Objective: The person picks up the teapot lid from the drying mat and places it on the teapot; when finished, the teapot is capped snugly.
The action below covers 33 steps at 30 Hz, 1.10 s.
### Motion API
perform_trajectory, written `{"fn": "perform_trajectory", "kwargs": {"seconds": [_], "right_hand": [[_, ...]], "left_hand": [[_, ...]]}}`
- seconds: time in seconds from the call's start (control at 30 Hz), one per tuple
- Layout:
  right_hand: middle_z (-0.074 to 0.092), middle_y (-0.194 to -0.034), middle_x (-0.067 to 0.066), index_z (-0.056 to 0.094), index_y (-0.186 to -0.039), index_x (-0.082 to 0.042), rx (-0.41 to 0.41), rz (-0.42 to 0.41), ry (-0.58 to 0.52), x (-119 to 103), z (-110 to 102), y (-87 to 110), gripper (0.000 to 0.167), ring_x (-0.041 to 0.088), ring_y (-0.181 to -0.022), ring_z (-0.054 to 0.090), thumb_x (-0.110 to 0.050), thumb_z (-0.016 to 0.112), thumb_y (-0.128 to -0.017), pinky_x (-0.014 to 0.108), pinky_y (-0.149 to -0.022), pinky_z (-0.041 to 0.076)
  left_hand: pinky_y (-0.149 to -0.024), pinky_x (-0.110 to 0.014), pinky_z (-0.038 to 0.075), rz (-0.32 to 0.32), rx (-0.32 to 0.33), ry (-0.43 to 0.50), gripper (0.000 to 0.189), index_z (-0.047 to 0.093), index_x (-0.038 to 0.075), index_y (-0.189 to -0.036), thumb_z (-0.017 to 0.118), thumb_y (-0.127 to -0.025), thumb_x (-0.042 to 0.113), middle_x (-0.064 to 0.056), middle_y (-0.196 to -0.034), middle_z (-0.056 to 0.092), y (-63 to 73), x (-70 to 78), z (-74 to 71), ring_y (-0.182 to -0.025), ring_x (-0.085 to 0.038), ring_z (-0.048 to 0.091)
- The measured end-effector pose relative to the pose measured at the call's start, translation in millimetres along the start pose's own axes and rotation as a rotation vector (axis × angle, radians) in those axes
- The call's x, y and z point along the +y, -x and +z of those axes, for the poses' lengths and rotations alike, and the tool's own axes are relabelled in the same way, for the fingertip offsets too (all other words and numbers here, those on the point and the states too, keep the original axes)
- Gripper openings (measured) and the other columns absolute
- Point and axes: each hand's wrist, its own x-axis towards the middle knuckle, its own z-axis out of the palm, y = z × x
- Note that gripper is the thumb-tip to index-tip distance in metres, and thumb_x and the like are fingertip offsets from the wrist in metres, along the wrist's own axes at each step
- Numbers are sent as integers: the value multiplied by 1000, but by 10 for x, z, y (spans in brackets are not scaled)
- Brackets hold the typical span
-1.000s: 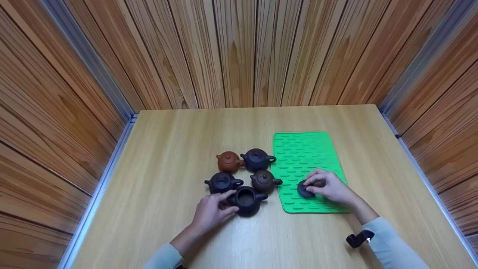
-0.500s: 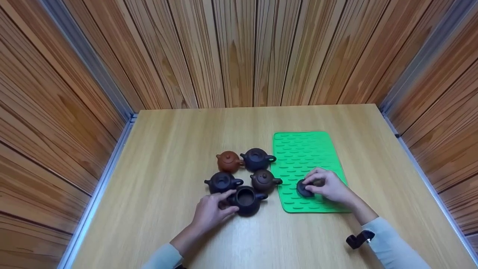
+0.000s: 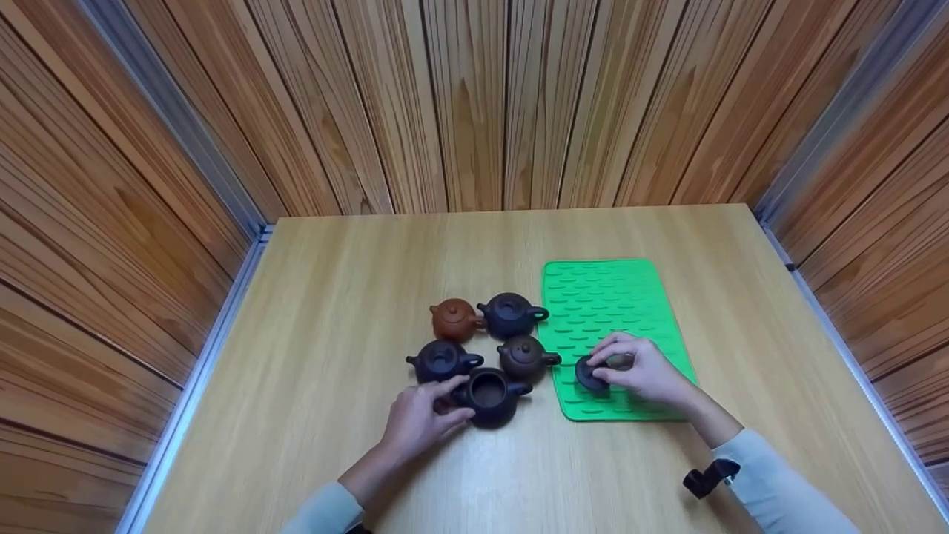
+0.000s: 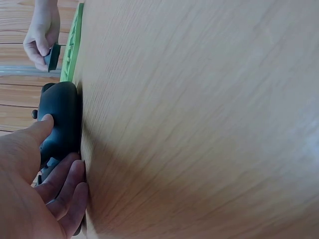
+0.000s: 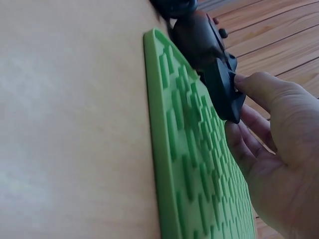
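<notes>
In the head view a lidless black teapot (image 3: pixel 489 408) stands upright on the wooden table, its round mouth facing up. My left hand (image 3: pixel 419 419) holds it from the left, thumb and fingers around its spout side. A round black teapot lid (image 3: pixel 589 375) is pinched between the thumb and fingers of my right hand (image 3: pixel 645 371). From the left wrist view, the lid (image 4: pixel 52 57) is tilted and held clear of the green mat. The right wrist view shows my right thumb on the upper side of the lid (image 5: pixel 224 92).
Close behind the lidless teapot sit a black teapot (image 3: pixel 437 363), a dark brown teapot (image 3: pixel 523 360), a reddish-brown teapot (image 3: pixel 452 322) and another black teapot (image 3: pixel 509 317). The green textured mat (image 3: pixel 604 297) lies right of them. Wood-panel walls (image 3: pixel 474 111) enclose the table.
My right hand has moved a little to the left with the lid, nearer the teapots. My left hand keeps its hold on the lidless teapot in the same place.
</notes>
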Motion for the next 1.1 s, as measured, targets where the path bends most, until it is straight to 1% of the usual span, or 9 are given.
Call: {"fn": "perform_trajectory", "kwargs": {"seconds": [0.13,0.27,0.5,0.67,0.8,0.93,1.1], "right_hand": [[74,-122,27,87,-108,-2,3,-18,-41,-80,40,-46,11,-2,-113,64,-3,85,-98,18,-92,61],[73,-121,29,86,-109,2,-5,-49,-73,-159,92,-94,11,-2,-113,65,-1,84,-98,19,-93,62],[75,-119,26,87,-108,-2,-24,-89,-40,-292,197,-173,10,-2,-113,63,-2,84,-98,23,-91,61],[76,-119,25,88,-106,-3,-38,-100,-39,-397,289,-253,9,-2,-112,64,-3,86,-98,23,-91,62],[75,-121,25,88,-106,-3,-49,-101,-39,-494,366,-330,8,0,-112,65,-4,86,-98,21,-93,63],[76,-122,25,88,-106,-3,-57,-92,-48,-584,458,-408,9,1,-111,66,-3,86,-96,21,-93,63],[76,-123,24,88,-106,-3,-65,-92,-48,-683,594,-493,11,2,-108,66,-4,87,-95,21,-89,61]], "left_hand": [[-71,-26,46,-13,-10,5,54,80,26,-143,94,-92,39,-5,-110,84,-3,-1,-7,-82,-12,61],[-72,-26,45,-20,-15,7,55,79,26,-144,94,-93,40,-6,-111,84,-2,3,-12,-82,-13,61],[-69,-26,44,-5,-14,5,55,79,25,-144,93,-93,39,-5,-106,82,2,11,-11,-79,-11,59],[-69,-25,46,17,12,-3,52,81,25,-141,95,-92,37,-2,-105,84,7,8,1,-80,-11,63],[-69,-26,47,21,22,-3,52,81,26,-140,95,-91,36,-2,-105,85,1,12,4,-81,-10,65],[-70,-27,49,18,18,4,53,80,26,-143,94,-92,37,-3,-107,84,-6,16,3,-82,-10,65],[-72,-27,50,11,9,7,54,79,26,-143,94,-93,38,-3,-108,85,-8,14,-1,-83,-10,67]]}}
